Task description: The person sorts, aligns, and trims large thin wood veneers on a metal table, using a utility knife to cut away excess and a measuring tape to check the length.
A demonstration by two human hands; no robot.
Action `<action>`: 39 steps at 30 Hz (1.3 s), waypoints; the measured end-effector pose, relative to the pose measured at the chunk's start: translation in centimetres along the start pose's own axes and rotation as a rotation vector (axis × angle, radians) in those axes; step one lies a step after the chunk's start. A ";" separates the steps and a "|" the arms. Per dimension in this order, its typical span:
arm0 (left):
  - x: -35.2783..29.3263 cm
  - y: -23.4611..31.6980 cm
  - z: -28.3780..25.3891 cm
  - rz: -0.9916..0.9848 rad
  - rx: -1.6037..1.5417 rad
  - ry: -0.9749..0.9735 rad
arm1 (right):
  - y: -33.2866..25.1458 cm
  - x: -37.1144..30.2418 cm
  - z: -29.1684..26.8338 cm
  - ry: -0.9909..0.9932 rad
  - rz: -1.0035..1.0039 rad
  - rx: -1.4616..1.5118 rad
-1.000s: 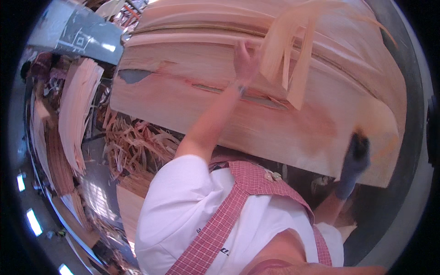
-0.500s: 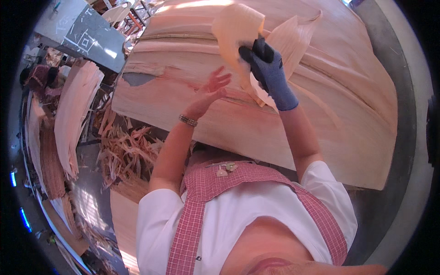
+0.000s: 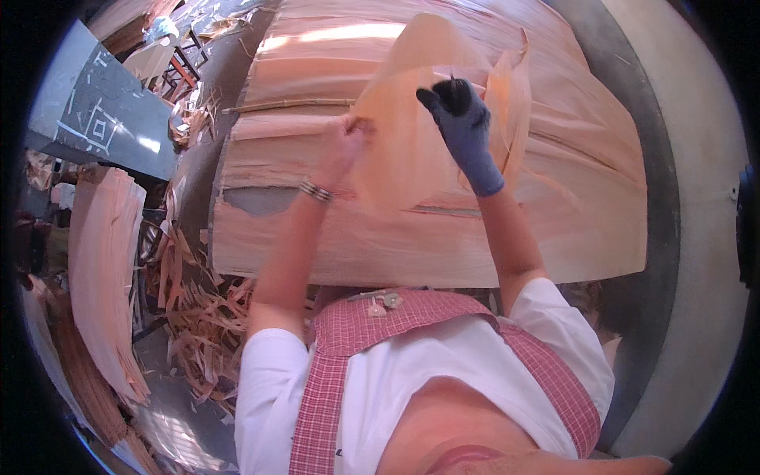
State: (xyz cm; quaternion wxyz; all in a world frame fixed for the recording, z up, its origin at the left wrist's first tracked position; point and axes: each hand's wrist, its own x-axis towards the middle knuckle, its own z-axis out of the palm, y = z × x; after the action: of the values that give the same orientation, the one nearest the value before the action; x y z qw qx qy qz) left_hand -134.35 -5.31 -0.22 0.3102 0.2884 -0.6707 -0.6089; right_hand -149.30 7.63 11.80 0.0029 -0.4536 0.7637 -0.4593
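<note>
A thin, pale wood veneer sheet (image 3: 400, 150) is held up in a curve above a broad stack of veneer (image 3: 332, 249). My bare left hand (image 3: 347, 146), with a bracelet at the wrist, is closed on the left edge of the raised sheet. My right hand (image 3: 461, 123) wears a blue-grey glove with black fingers, curled shut at the sheet's right side. What lies inside those gloved fingers is partly hidden. Just right of the glove, a loose torn veneer strip (image 3: 511, 103) stands up from the stack.
Bundled veneer (image 3: 107, 269) leans at the left, beside a heap of scraps (image 3: 202, 328) on the floor. A grey metal box (image 3: 111, 107) with white markings stands at the far left. Along the right runs a pale wall (image 3: 697, 237).
My left hand has gone from open and empty to gripping the veneer's left edge. The sheet is now spread wider between my hands. The view has shifted, too.
</note>
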 end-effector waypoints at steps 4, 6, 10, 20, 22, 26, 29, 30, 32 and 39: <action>5.7 2.3 -10.8 0.230 0.534 -0.102 | -4.1 1.7 3.1 0.137 -0.472 -0.394; 7.5 2.7 -13.3 0.294 0.722 -0.110 | -3.0 4.1 5.7 0.075 -0.584 -0.590; 8.3 7.8 -15.4 0.370 1.047 -0.007 | 1.2 7.0 7.7 0.018 -0.635 -0.845; -7.4 -6.5 -16.4 0.447 1.308 0.178 | 6.0 -9.1 11.7 -0.646 -0.613 -0.688; -10.1 -9.6 -16.3 0.382 1.261 0.105 | 6.9 -12.4 12.7 -0.781 -0.556 -0.672; -14.5 -13.2 -16.1 0.277 1.274 0.067 | 6.8 -15.7 13.9 -0.935 -0.501 -0.634; -15.6 -14.3 -16.2 0.295 1.263 0.079 | 7.2 -17.5 14.3 -0.993 -0.510 -0.621; -15.9 -14.1 -16.3 0.267 1.261 0.007 | 7.5 -17.9 14.3 -1.004 -0.521 -0.598; -16.2 -12.6 -16.7 0.220 1.253 -0.134 | 7.3 -18.6 14.1 -0.999 -0.512 -0.604; -9.7 -12.4 -18.8 -0.190 1.075 -0.005 | 6.7 -18.8 14.1 -1.017 -0.553 -0.608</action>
State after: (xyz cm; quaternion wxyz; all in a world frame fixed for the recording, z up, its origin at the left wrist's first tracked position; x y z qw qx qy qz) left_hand -113.58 -11.04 -12.00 0.0610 0.4642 -0.8592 -0.2065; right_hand -136.97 11.97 -8.78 0.1171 -0.7748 0.6179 0.0654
